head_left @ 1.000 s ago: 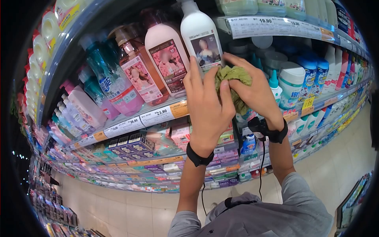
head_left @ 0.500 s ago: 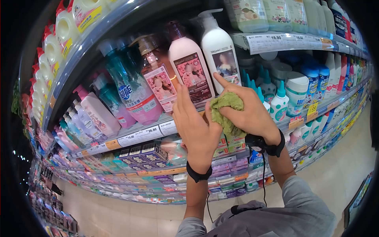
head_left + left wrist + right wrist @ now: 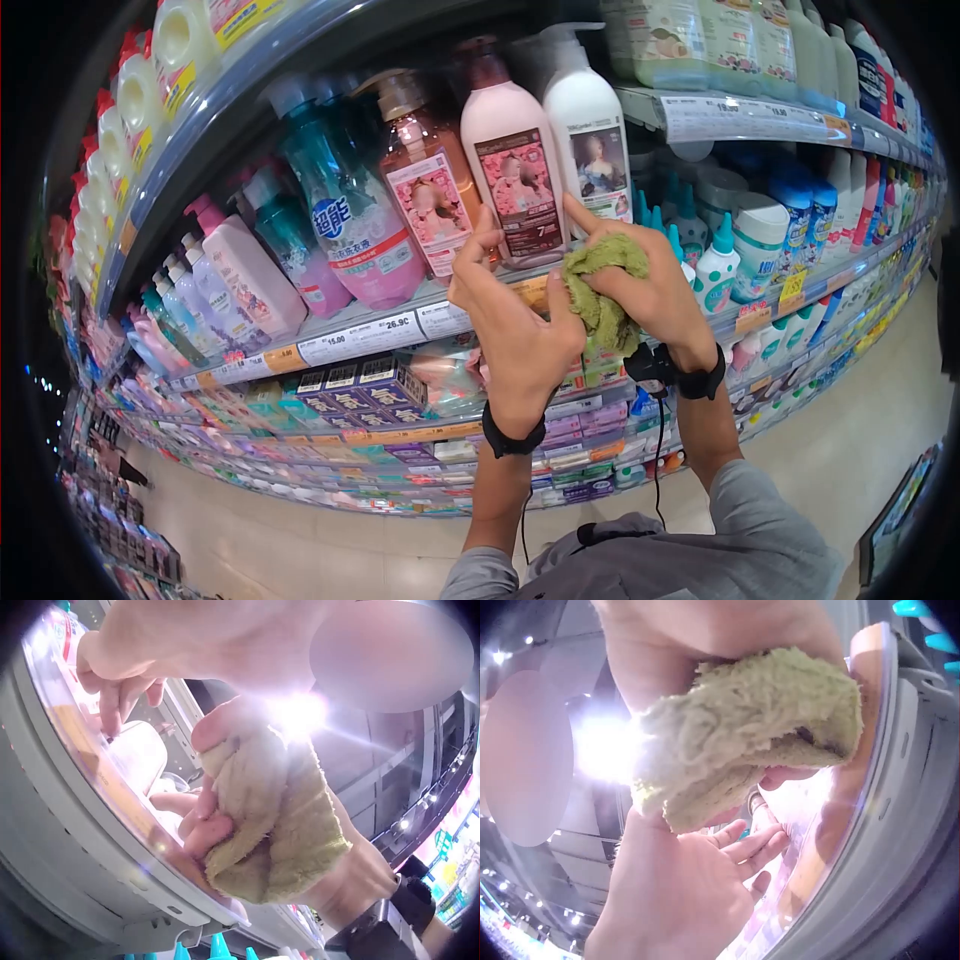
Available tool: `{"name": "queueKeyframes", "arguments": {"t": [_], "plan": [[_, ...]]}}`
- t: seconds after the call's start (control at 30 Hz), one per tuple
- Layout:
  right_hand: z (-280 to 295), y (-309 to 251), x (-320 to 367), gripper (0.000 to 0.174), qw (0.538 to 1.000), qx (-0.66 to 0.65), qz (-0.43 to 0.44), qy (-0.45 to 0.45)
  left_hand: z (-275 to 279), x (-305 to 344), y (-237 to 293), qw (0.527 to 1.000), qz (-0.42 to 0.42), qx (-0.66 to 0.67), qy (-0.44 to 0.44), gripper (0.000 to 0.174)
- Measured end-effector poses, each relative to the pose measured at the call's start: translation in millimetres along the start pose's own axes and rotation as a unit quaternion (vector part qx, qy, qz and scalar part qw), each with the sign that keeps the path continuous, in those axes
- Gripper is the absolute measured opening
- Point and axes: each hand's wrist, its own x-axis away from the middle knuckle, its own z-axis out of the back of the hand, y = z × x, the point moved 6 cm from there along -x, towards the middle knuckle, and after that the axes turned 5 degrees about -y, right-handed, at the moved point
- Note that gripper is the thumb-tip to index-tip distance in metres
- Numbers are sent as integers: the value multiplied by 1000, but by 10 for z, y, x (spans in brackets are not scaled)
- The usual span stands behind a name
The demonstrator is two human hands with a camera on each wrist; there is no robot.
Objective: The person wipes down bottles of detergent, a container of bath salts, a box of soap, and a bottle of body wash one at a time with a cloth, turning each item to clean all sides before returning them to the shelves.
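A crumpled green cloth [image 3: 607,290] is gripped in the right hand [image 3: 650,285], whose index finger points up by the base of a white pump bottle [image 3: 592,135]. Beside it stands a pink bottle [image 3: 512,165] with a dark red cap. Just below the pink bottle, the left hand [image 3: 520,330] has loosely bent fingers and holds nothing; contact with the bottle cannot be told. In the left wrist view the cloth [image 3: 277,817] hangs from the right hand's fingers. The right wrist view shows the left hand [image 3: 682,889] palm up, fingers extended, below the cloth [image 3: 757,727].
An amber pump bottle [image 3: 430,190] and a teal-and-pink bottle [image 3: 345,210] stand to the left. A price rail [image 3: 370,335] edges the shelf. Right of the hands are a white bottle with a teal tip [image 3: 716,270] and a white tub [image 3: 760,245]. Boxes [image 3: 360,390] fill the shelf below.
Both hands have come down from the white bottle's front, and the left fingers have bent. The cloth remains in the right hand. The shelf's bottles have shifted right in the head view.
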Motion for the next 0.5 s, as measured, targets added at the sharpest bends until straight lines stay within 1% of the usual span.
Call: {"name": "queueKeyframes", "arguments": {"t": [0.1,0.27,0.37,0.5], "plan": [[-4,14,9,15,1000,-11,12,-1,16,14,-11,999,-14,27,19,66],[-25,17,53,11,998,-37,27,49,11,-4,-49,997,-8,43,66,61],[-15,34,75,11,997,-49,18,64,28,-30,-30,998,-29,-1,53,58],[-19,75,86,11,996,-20,37,76,8,-16,-73,998,-30,-5,49,56]]}}
